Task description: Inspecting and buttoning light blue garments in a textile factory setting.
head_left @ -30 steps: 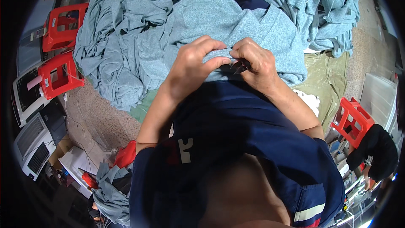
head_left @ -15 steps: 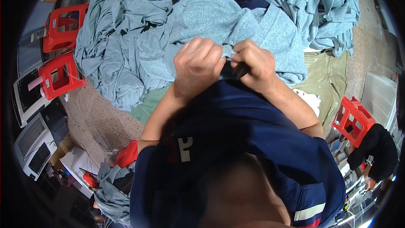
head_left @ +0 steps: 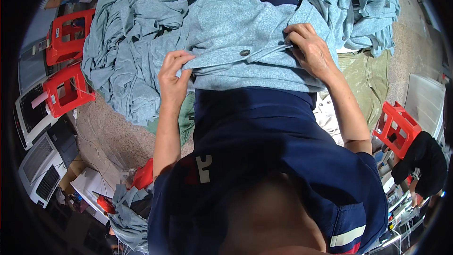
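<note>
A light blue-green knit garment (head_left: 236, 23) with a dark round button (head_left: 244, 53) lies across my lap. Its edge is drawn out sideways between my two hands. On the left, my left hand (head_left: 173, 78) pinches the edge between thumb and fingers. My right hand (head_left: 309, 49) is closed on the fabric at the right, its fingertips partly buried in a fold. The button sits on the stretch of cloth between them.
Heaps of similar knit garments lie at the left (head_left: 137, 42) and the far right (head_left: 363, 9). Red plastic stools (head_left: 71, 89) stand at the left, another red stool (head_left: 396, 130) at the right beside a person in black (head_left: 424, 165). An olive sheet (head_left: 363, 89) covers floor at the right.
My hands were close together in front of my waist, bunching cloth. Now they are spread apart, left hand leftward and right hand rightward and farther out, with the garment edge and button showing.
</note>
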{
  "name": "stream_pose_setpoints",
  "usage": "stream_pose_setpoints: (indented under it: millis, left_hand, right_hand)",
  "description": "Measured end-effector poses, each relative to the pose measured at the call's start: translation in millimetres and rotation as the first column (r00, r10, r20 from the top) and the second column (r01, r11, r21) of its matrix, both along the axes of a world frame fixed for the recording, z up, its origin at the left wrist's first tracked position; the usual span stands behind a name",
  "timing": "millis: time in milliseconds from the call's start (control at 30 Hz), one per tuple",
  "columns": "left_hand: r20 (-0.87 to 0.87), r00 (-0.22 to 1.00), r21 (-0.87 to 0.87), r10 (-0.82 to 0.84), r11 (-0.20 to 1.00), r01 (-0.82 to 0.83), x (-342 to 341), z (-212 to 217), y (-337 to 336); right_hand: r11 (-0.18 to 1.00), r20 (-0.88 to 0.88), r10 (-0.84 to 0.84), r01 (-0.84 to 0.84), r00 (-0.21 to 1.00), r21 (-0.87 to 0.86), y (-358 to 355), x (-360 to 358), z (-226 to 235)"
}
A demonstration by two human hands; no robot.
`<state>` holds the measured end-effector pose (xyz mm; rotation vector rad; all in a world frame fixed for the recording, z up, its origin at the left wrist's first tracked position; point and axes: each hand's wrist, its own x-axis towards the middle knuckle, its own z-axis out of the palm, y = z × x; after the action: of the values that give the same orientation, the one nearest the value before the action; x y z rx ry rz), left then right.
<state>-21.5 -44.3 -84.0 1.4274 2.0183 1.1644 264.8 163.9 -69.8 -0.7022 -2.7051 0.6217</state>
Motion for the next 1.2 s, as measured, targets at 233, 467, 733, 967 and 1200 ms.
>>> stream_pose_setpoints:
  millis: [233,467,733,967,1200]
  left_hand:
    - [0.169,0.976,0.035,0.135,0.989,-0.143,-21.7,7.0,1.4]
    - [0.896,0.444,-0.071,0.023,0.993,0.091,9.6,60.6,30.7]
    - [0.910,0.411,-0.096,-0.043,0.946,0.310,43.0,84.0,66.3]
    - [0.633,0.764,-0.402,-0.122,0.792,0.460,25.1,37.5,11.6]
    - [0.442,0.893,-0.392,-0.081,0.878,0.274,-5.3,57.1,-1.8]
  right_hand:
    - [0.904,-0.117,-0.188,0.126,0.975,-0.409,13.1,0.2,5.1]
    - [0.927,-0.123,-0.119,0.155,0.985,0.343,3.7,-9.7,35.4]
    - [0.915,-0.342,0.032,-0.165,0.939,-0.368,-50.5,-23.9,60.2]
    - [0.852,0.056,-0.034,0.058,0.998,-0.520,-65.3,10.9,2.3]
    - [0.992,-0.160,-0.129,0.126,0.979,-0.029,-27.3,21.7,15.8]
